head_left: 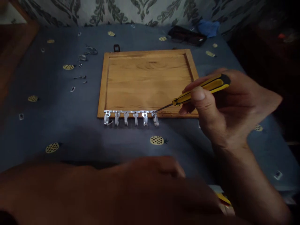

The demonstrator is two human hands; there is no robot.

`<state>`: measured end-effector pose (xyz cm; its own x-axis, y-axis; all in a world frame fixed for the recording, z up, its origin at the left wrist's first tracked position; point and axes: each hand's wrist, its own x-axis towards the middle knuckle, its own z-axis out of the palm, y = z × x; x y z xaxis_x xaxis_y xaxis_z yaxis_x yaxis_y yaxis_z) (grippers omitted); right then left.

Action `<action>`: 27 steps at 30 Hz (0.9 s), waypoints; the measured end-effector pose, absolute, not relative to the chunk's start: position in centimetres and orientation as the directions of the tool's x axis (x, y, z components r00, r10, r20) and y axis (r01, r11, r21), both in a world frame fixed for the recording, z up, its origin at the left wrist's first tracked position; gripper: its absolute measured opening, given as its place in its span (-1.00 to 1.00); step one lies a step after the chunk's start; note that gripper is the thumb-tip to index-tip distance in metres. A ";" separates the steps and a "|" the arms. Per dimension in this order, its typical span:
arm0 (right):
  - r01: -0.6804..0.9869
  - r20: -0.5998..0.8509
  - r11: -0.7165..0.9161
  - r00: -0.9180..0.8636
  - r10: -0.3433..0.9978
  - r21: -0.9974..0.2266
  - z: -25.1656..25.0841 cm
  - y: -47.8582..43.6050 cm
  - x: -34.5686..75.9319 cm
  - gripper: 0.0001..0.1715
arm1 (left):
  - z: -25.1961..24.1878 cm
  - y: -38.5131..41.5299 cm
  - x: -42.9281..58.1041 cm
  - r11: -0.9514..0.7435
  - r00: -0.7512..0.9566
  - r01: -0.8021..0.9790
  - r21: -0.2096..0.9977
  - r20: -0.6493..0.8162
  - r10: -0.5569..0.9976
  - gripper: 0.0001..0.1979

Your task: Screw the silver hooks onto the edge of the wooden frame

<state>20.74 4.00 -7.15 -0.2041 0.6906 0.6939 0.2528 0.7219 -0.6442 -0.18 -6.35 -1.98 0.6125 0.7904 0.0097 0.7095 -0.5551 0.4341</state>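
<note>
My right hand [215, 106] is closed around the yellow and black handle of a screwdriver [206, 89]. Its shaft slants down to the left, and the tip meets the screw area of the rightmost metal hook [154, 118]. Several such silvery hooks [126, 117] sit in a row along the near edge of a framed wooden board [147, 78], their curved ends hanging past it. Dark and blurred at the bottom of the view, what looks like my left hand [164, 165] lies apart from the board; its fingers are mostly hidden.
Loose metal hooks [83, 57] and small screws [81, 77] lie on the blue pineapple-print cloth [58, 125] left of the board. Behind it are a small dark buckle-like piece [116, 47], a black case or glasses [187, 36] and a blue cloth [209, 28]. A patterned wall covering [131, 12] stands at the back.
</note>
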 end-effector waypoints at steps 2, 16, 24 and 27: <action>0.227 0.699 0.729 -0.207 0.684 -0.646 -7.2 4.0 20.7 -0.97 | -2.8 -6.4 -0.6 -0.547 0.590 0.734 0.403 0.021 0.807 -0.65; 0.228 0.681 0.709 -0.200 0.705 -0.667 -7.3 4.2 20.7 -0.98 | -4.3 -3.7 -2.1 -0.516 0.486 0.832 0.203 0.179 0.855 -0.55; 0.237 0.680 0.715 -0.223 0.699 -0.657 -7.2 4.1 20.8 -0.93 | -6.8 -1.6 -0.6 -0.469 0.454 0.875 0.121 0.134 0.881 -0.48; 0.249 0.665 0.701 -0.221 0.713 -0.669 -7.0 3.9 20.8 -0.92 | -7.3 -1.4 -0.6 -0.472 0.458 0.872 0.131 0.121 0.881 -0.49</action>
